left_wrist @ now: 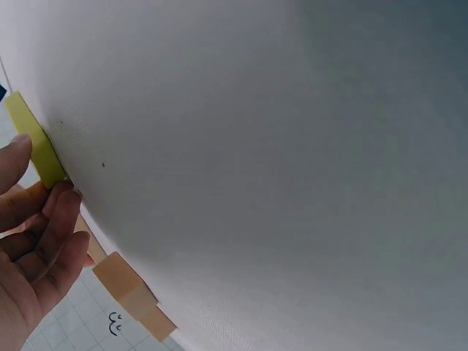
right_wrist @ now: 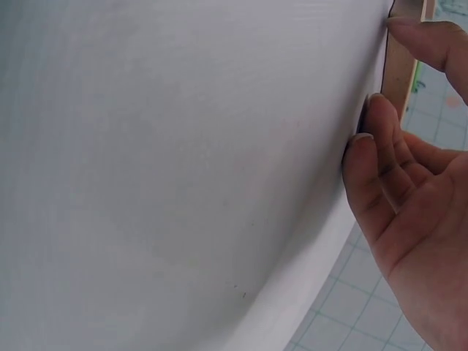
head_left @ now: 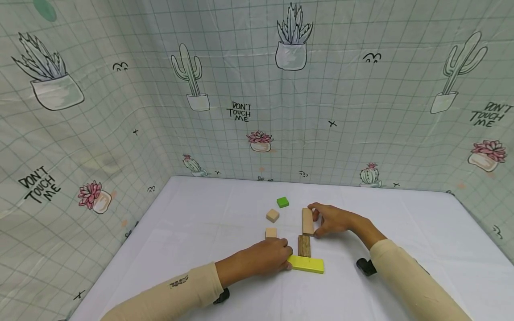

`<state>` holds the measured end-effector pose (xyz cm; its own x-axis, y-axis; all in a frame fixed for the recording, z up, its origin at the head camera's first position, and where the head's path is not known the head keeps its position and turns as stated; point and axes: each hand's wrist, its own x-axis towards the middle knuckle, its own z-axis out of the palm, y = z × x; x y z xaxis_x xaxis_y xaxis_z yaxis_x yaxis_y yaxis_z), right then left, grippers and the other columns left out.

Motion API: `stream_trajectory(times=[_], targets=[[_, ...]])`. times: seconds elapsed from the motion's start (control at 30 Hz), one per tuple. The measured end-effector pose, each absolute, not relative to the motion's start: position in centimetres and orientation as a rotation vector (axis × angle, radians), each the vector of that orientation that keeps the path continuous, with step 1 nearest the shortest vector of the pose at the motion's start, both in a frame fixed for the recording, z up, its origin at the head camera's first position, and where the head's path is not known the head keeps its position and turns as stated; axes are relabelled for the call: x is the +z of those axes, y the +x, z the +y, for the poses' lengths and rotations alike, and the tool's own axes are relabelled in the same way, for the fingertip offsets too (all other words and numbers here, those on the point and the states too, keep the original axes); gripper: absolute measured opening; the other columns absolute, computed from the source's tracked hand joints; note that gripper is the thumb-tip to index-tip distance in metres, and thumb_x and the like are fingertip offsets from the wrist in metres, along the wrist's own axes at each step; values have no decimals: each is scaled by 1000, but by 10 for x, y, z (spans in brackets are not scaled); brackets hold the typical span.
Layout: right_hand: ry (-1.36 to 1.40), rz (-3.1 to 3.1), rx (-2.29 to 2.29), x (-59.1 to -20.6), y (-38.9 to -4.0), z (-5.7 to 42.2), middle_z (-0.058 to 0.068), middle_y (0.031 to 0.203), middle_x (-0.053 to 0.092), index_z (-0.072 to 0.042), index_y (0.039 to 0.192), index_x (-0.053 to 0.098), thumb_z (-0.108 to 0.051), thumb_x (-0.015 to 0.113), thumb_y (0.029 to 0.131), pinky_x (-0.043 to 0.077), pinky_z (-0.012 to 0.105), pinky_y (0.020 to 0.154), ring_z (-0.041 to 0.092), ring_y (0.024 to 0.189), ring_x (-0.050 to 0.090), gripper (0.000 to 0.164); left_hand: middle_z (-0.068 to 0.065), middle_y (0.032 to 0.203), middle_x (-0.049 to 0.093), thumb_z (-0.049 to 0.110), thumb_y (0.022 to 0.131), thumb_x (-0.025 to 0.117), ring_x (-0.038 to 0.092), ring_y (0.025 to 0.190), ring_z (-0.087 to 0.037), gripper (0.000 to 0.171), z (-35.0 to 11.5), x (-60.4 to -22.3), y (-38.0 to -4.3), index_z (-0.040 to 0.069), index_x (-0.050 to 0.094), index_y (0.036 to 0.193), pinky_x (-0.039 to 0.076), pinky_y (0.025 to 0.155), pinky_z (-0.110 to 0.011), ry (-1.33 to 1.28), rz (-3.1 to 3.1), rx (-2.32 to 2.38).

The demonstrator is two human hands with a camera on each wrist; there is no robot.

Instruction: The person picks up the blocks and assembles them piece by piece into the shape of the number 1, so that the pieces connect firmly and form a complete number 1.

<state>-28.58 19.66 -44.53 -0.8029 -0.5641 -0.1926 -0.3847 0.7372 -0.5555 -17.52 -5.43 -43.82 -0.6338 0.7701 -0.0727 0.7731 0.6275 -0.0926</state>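
On the white table a yellow block point(head_left: 308, 264) lies crosswise, and my left hand point(head_left: 270, 257) pinches its left end between thumb and fingers. The left wrist view shows the thumb against one face of that yellow block point(left_wrist: 47, 159). Touching its far side is a dark brown wooden block point(head_left: 304, 246), pointing away from me. Beyond that, in line with it, comes a light wooden block point(head_left: 307, 221). My right hand point(head_left: 331, 219) grips this one from the right, thumb at the near end and index finger at the far end.
Left of the row are two small light wooden cubes, the nearer cube point(head_left: 271, 232) just past my left hand and the farther cube point(head_left: 272, 216) beyond it. A small green block point(head_left: 283, 202) lies farthest back. A patterned curtain point(head_left: 297, 98) rises behind the table.
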Motion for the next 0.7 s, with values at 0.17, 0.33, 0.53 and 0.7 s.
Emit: stream_trajectory(times=[0.17,0.33,0.53,0.7], targets=[[-741,2592,-719,-446,-286,196,2,109,60,2,145,40,-18,85,75,46,32,78,16,89,53,86,3,93,64,41,97,65,48,74,-3,34,-54,-439,-176,11,70,113,46,70,-15,1358,2817,-191],[-751,2592,-722,-447,-286,196,2,108,60,2,145,40,-19,85,75,46,32,78,16,89,53,86,3,93,64,41,97,65,48,73,-2,34,-55,-438,-176,11,71,113,46,71,-15,1373,2820,-200],[-764,2595,-720,-447,-286,197,2,109,60,3,144,40,-21,86,75,46,32,78,16,88,52,87,4,94,64,40,97,65,49,74,-2,33,-55,-436,-173,12,70,113,47,71,-15,1363,2820,-214],[-777,2596,-716,-448,-286,197,2,109,60,3,145,40,-24,87,74,46,31,77,15,87,52,89,5,94,64,40,97,65,49,75,-1,32,-55,-435,-172,13,70,113,46,72,-14,1361,2823,-217]])
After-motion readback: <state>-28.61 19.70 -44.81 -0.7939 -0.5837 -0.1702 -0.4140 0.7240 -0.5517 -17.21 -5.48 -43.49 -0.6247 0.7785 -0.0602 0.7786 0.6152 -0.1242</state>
